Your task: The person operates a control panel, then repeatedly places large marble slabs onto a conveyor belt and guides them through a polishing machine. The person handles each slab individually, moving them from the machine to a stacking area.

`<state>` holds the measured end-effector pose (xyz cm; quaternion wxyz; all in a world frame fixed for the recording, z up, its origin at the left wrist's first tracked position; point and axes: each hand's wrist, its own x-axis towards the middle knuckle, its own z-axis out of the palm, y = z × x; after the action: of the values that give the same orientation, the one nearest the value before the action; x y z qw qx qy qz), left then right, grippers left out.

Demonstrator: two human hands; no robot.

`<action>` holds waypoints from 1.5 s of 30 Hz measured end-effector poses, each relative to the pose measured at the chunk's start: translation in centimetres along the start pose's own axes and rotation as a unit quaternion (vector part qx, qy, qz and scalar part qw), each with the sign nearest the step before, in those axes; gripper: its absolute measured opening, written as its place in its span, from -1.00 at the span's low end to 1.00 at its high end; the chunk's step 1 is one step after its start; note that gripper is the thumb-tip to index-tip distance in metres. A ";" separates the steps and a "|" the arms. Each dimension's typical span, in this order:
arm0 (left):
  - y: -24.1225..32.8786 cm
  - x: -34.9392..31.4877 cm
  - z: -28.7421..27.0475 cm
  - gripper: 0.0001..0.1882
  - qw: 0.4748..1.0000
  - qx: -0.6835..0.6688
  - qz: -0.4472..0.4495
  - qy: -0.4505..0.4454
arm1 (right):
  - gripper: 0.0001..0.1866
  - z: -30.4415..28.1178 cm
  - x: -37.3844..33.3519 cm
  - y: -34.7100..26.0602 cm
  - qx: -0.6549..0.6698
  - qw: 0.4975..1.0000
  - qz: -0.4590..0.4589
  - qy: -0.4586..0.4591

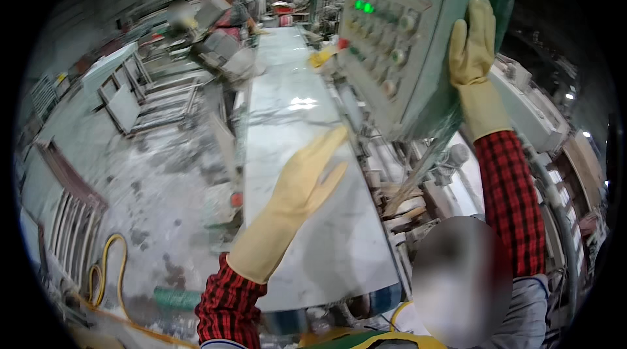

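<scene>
Down the centre of the frame runs a glossy white slab (pixel 281 133). The left hand (pixel 304 176) is over it, fingers straight, thumb apart, contact unclear; at upper right, the right hand (pixel 473 48) rests flat against a control box (pixel 418 74). A stained floor (pixel 150 192) fills the left, with a yellow hose (pixel 123 270).

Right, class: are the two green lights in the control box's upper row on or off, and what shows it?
On: both green lights glow brightly, standing out against the duller buttons around them on the control box.
</scene>
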<state>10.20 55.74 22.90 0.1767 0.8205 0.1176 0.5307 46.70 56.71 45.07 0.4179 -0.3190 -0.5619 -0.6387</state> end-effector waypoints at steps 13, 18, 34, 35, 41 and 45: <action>42.6 -48.9 -11.2 -0.47 0.606 0.252 -0.731 0.187 | -0.71 -7.7 -11.4 -19.5 0.443 0.828 0.341 -0.037; 60.6 -56.0 -7.1 -0.48 0.414 0.322 -0.804 0.280 | -0.68 -29.8 -25.7 -40.6 0.705 0.262 0.554 -0.357; 95.8 -72.1 6.3 -0.51 0.380 0.448 -0.566 0.579 | -0.43 -71.4 -24.3 -55.5 0.715 0.081 -0.151 -0.677; 98.3 -74.8 7.3 -0.50 0.399 0.450 -0.563 0.566 | -0.42 -73.2 -22.3 -55.6 0.700 0.072 -0.155 -0.694; 109.8 -81.6 10.2 -0.54 0.308 0.477 -0.556 0.608 | -0.43 -84.5 -8.8 -66.5 0.764 0.178 -0.319 -0.531; 112.5 -82.8 9.0 -0.54 0.268 0.441 -0.553 0.654 | -0.61 -89.4 -0.8 -73.1 0.885 0.181 -0.162 -0.398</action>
<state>-14.84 -79.66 -2.48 -0.0982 -0.1141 0.8347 0.5297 -12.57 -29.69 -3.36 0.0306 0.1487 -0.8847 0.4408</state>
